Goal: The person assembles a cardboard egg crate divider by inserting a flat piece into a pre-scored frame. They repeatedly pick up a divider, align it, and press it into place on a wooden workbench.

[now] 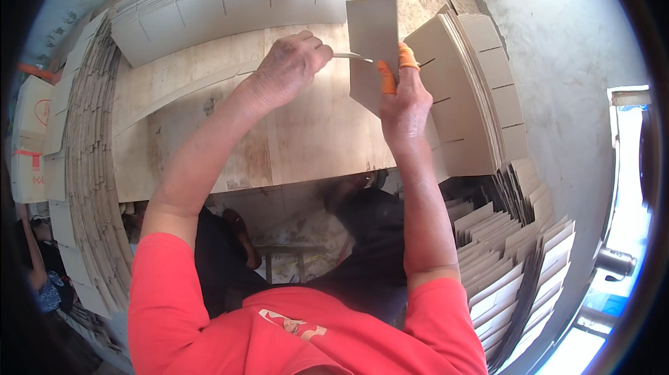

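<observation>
cardboard panel (373, 20), flat, grey-brown and slotted on its left edge, stands at upper centre of the frame, gripped by the person's right hand (406, 102) in orange finger cots (387, 78); the left hand (293, 63), fingers curled, pinches a thin pale strip (341, 55), tip at the panel; far left, pale cartons (32, 105) with red marks, contents hidden

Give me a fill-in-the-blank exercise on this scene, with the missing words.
The finger covers on the right hand are coloured ____.
The slit sheet in that hand is made of ____.
In the picture, the left hand is to the ____ of the sheet.
The person's shirt is coloured ____.

Missing words: orange; cardboard; left; red.
</observation>
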A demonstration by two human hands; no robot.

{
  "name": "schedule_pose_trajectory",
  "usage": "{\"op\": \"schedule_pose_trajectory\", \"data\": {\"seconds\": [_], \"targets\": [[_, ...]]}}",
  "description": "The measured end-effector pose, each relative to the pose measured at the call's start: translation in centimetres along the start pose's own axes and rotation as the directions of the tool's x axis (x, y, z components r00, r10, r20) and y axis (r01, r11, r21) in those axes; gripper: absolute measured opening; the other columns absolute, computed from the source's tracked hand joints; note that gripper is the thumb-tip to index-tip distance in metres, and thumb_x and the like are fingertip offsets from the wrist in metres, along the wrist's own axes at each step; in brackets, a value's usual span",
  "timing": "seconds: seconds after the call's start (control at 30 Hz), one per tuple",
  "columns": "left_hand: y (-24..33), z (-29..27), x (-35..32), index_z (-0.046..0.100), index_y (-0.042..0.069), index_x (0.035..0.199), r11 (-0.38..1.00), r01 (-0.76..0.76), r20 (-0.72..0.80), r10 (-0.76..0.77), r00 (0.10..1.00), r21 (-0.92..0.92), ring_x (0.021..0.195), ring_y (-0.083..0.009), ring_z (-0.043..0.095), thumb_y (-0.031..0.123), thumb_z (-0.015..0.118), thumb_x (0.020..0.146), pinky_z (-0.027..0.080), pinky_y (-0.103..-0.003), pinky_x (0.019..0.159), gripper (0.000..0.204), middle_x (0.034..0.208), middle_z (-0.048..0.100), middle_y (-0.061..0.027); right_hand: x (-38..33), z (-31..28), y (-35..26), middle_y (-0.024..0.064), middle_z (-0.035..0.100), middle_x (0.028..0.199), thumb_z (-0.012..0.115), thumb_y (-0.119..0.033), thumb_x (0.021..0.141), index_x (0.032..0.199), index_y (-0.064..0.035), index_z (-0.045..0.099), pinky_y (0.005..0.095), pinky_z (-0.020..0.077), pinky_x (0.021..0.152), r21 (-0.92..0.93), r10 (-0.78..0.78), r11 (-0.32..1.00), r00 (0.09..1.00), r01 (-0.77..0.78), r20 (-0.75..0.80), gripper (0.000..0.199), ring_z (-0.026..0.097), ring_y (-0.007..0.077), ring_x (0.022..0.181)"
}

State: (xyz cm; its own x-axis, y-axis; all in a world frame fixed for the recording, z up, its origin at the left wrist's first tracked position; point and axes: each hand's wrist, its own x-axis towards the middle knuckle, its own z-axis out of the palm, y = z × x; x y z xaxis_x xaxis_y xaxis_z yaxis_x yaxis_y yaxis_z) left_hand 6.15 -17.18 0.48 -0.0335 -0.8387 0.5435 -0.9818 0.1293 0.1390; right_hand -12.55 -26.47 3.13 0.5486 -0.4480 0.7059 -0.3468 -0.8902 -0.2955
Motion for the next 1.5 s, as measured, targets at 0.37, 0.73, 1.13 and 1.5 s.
{"op": "schedule_pose_trajectory", "data": {"seconds": [0.37, 0.73, 1.13, 1.5], "targets": [[1.9, -1.3, -2.0, 0.055, 0.003, 0.074, 0.999, 0.053, 0.048, -0.053, 0.997, -0.009, 0.076, -0.0232, 0.06, 0.0, 0.058, 0.07, 0.053, -0.033, 0.066, 0.006, 0.073, 0.059, -0.0101, -0.7, 0.4, -0.8, 0.0279, 0.062, 0.093, 0.057, -0.005, 0.089, 0.135, 0.0069, 0.037, 0.0444, 0.0496, 0.066, 0.172, 0.221, 0.916, 0.812, -0.364, 0.54, 0.052, 0.063, 0.04, 0.077], [2.2, -3.2, -0.7, 0.058, -0.001, 0.077, 0.911, 0.289, 0.314, -0.193, 0.93, -0.294, 0.082, -0.028, 0.061, 0.017, 0.071, 0.074, 0.052, -0.036, 0.067, 0.022, 0.075, 0.062, -0.0115, -2.9, 2.6, 0.6, 0.0245, 0.061, 0.093, 0.048, 0.002, 0.09, 0.143, 0.0037, 0.025, 0.0425, 0.0498, 0.068, 0.088, 0.181, 0.967, 0.884, -0.24, 0.431, 0.058, 0.062, 0.0389, 0.077], [-15.4, 3.5, 4.5, 0.05, 0.006, 0.104, 0.826, 0.364, -0.032, -0.389, 0.921, 0.43, 0.106, -0.0243, 0.05, 0.02, 0.078, 0.071, 0.043, -0.038, 0.087, 0.046, 0.105, 0.055, -0.007, -1.8, 2.9, -0.7, 0.001, 0.047, 0.073, 0.045, 0.013, 0.085, 0.153, -0.0148, 0.016, 0.024, 0.0435, 0.06, 0.154, 0.236, 0.944, 0.923, -0.292, 0.304, 0.079, 0.045, 0.0121, 0.064], [-14.9, 2.4, 3.3, 0.056, 0.005, 0.093, 0.934, 0.289, -0.016, -0.292, 0.956, 0.21, 0.09, -0.0295, 0.057, 0.003, 0.067, 0.074, 0.047, -0.04, 0.079, 0.022, 0.088, 0.06, -0.0128, -1.1, 2.3, -0.6, 0.0154, 0.066, 0.11, 0.052, 0.012, 0.083, 0.151, -0.018, 0.025, 0.0281, 0.0503, 0.083, 0.197, 0.16, 0.96, 0.966, -0.2, 0.201, 0.079, 0.065, 0.0197, 0.087]]}}
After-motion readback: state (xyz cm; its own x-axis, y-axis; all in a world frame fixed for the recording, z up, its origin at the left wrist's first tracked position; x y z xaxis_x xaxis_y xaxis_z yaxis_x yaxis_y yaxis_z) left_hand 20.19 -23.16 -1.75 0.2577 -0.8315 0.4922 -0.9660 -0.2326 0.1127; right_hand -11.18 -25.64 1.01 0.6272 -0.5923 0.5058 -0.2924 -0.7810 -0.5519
